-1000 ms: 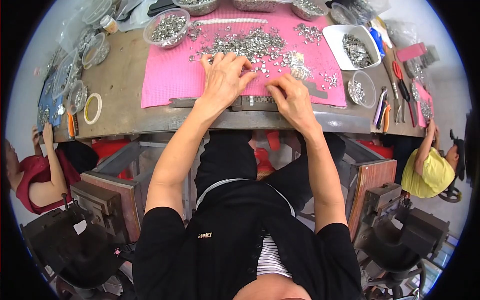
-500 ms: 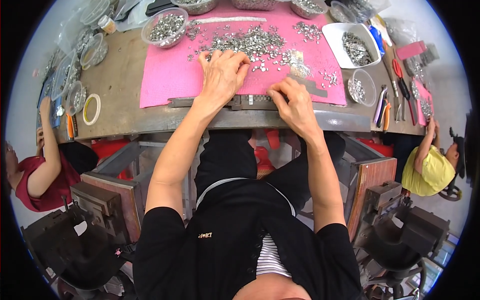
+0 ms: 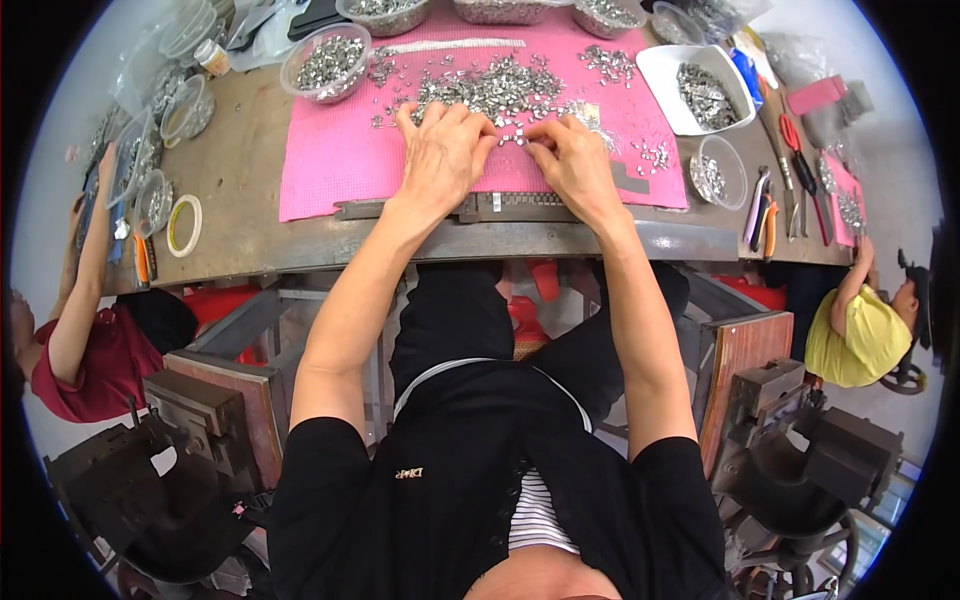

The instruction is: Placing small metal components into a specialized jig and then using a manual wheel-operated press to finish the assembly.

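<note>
Small shiny metal pieces (image 3: 500,85) lie in a loose heap on a pink mat (image 3: 335,160). My left hand (image 3: 440,150) rests at the heap's near left edge, fingers curled down, thumb and forefinger close together; anything between them is hidden. To its right, my right hand (image 3: 578,165) has thumb and forefinger pinched beside a few loose pieces (image 3: 512,136); whether a piece is between the tips is too small to tell. Nearer to me, a dark metal bar with a slot (image 3: 525,207) lies along the mat's front edge, with a bright piece in it.
A clear tub of metal pieces (image 3: 327,62) stands at the mat's far left, a white tray (image 3: 650,75) at far right. A round tub (image 3: 735,165), pliers (image 3: 768,230) and a tape roll (image 3: 185,225) lie about. Co-workers sit at left and right.
My right hand has moved from the metal bar up and left to the loose pieces near my left hand. My left hand has hardly moved. The left co-worker's arms have reached farther forward.
</note>
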Motion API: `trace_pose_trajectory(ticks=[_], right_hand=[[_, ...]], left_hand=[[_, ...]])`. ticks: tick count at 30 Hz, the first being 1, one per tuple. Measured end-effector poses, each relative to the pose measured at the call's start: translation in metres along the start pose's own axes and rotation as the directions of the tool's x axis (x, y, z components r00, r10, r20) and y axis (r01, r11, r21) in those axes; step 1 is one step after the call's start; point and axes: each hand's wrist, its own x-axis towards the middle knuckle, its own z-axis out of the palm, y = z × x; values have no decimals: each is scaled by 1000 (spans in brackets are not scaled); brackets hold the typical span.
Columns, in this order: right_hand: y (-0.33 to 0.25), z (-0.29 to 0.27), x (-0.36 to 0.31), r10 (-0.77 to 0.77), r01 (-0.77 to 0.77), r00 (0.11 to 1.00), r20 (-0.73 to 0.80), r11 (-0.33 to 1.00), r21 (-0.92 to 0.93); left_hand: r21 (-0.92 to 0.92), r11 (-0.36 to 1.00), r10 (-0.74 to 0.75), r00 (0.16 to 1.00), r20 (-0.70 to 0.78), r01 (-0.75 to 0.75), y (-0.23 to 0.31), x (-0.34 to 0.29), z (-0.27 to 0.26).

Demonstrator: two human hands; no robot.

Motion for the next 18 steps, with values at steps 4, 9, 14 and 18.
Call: trace_pose_trajectory(ticks=[4, 9, 14, 18], right_hand=[[5, 7, 4, -93, 88, 995, -33, 988, -125], [-9, -16, -22, -108, 105, 994, -21, 990, -88], [-17, -27, -53, -67, 67, 998, 10, 998, -11], [-18, -27, -58, -124, 123, 992, -24, 992, -33]], left_hand=[[-173, 983, 54, 999, -3, -54, 24, -16, -10], [-263, 961, 84, 996, -10, -83, 49, -31, -7], [-264, 962, 65, 997, -40, -73, 54, -38, 2], [-248, 967, 56, 998, -31, -62, 55, -38, -1]])
